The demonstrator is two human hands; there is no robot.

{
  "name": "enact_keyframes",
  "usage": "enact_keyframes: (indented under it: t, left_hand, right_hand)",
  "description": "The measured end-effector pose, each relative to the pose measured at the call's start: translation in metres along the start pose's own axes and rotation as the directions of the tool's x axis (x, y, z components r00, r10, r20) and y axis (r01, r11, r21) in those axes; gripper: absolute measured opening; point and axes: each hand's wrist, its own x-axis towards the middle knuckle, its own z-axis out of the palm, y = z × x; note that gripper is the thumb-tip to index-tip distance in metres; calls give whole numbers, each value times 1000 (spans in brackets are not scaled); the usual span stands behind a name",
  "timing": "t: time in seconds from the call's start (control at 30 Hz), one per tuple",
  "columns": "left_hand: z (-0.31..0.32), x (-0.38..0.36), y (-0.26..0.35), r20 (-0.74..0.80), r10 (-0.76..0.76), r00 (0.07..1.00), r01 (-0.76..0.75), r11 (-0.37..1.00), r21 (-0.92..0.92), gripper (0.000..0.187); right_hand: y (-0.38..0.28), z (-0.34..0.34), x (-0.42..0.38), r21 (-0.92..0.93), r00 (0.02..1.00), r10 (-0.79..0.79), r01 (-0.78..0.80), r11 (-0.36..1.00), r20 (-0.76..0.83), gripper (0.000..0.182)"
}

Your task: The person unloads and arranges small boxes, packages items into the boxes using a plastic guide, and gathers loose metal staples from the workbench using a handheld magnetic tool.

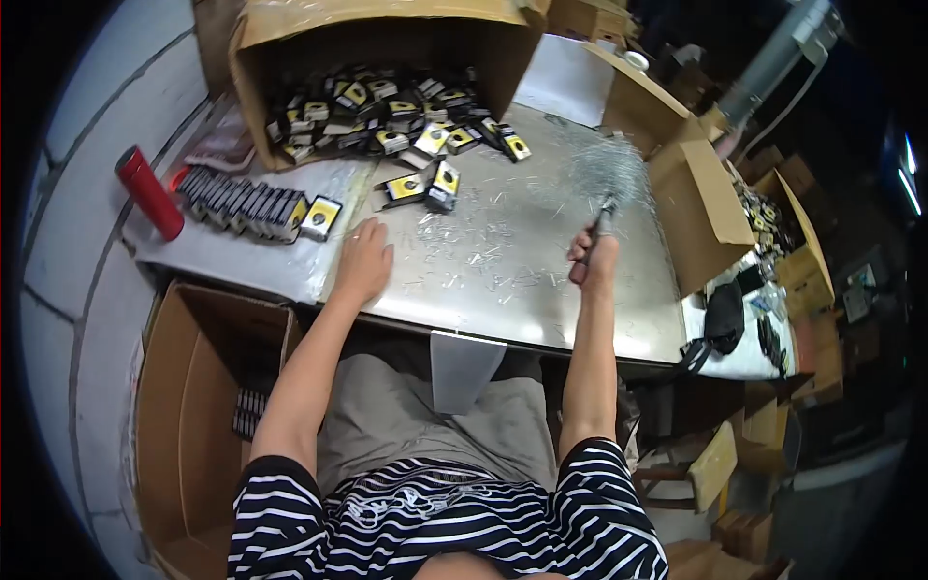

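Note:
My left hand rests palm down on the metal tabletop's left side, fingers stretched out, holding nothing. Just left of it stands a small black, white and yellow box at the end of a row of similar boxes. My right hand is wrapped around a dark-handled tool, whose kind I cannot make out. The tool's far end meets a heap of thin, shiny clear slivers. More slivers lie scattered between my hands. Two loose boxes sit beyond them.
A large carton lies on its side at the back, full of small boxes. A red bottle stands at left. An open carton borders the table's right side, near a black bag. Another carton sits below, left.

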Motion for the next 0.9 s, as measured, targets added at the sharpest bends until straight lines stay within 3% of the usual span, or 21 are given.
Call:
enact_keyframes:
  t: [0.03,0.1,0.13,0.2,0.23,0.27,0.33,0.5,0.57,0.6,0.63,0.67,0.73,0.8,0.87,0.9]
  left_hand:
    - [-3,-1,1,8,4,1000,-4,1000,-12,37]
    - [-5,-1,0,-16,30,999,-30,1000,0,36]
    - [-5,-3,-1,-8,20,1000,-20,1000,-2,36]
    - [-5,0,-1,25,2,1000,-1,999,-41,36]
    - [-5,0,-2,24,-2,1000,3,999,-52,36]
    - [-5,-1,-1,18,-7,1000,8,999,-53,36]
    - [-3,-1,-2,11,-7,1000,8,998,-59,35]
    - [0,-3,-6,-26,8,1000,-9,999,-39,36]
    - [0,-4,-7,-21,9,1000,-10,999,-46,36]
    - [-1,-4,-7,-20,11,1000,-12,999,-47,37]
    - [-1,-5,-7,-15,18,1000,-19,998,-53,37]
    - [-1,-5,-6,-17,5,1000,-6,998,-61,36]
    - [-1,-3,-6,-20,0,1000,-2,997,-76,36]
    - [-2,-2,-5,-5,2,1000,-2,999,-46,36]
    - [-6,-3,-2,-6,9,1000,-9,999,-48,36]
    - [-6,-3,-1,-13,4,1000,-5,999,-47,36]
  right_hand:
    - [1,-3,0,83,999,-31,30,996,9,34]
    - [-4,-21,26,158,989,138,-146,977,56,36]
    - [-11,-31,36,310,960,223,-268,912,172,33]
    - [-21,-33,26,549,929,208,-351,758,307,28]
    - [-22,-38,20,580,887,138,-399,710,442,23]
    - [-20,-41,14,574,889,142,-395,718,435,23]
    - [-16,-44,5,645,845,174,-504,574,505,21]
    - [-26,-54,-1,615,836,264,-537,578,482,22]
    - [-41,-52,-9,391,802,441,-586,710,403,25]
    - [-45,-49,-17,396,807,440,-581,711,394,25]
    - [-48,-46,-24,53,900,422,-429,902,108,25]
    - [-53,-43,-30,-346,953,265,-299,889,-145,26]
    - [-74,-51,-46,-742,978,195,-187,644,-78,24]
    - [-100,-49,-54,-971,989,128,-102,214,-75,25]
    - [-133,-37,-45,-988,984,119,-141,66,-132,24]
    - [-154,-27,-45,-983,981,163,-130,127,-109,32]
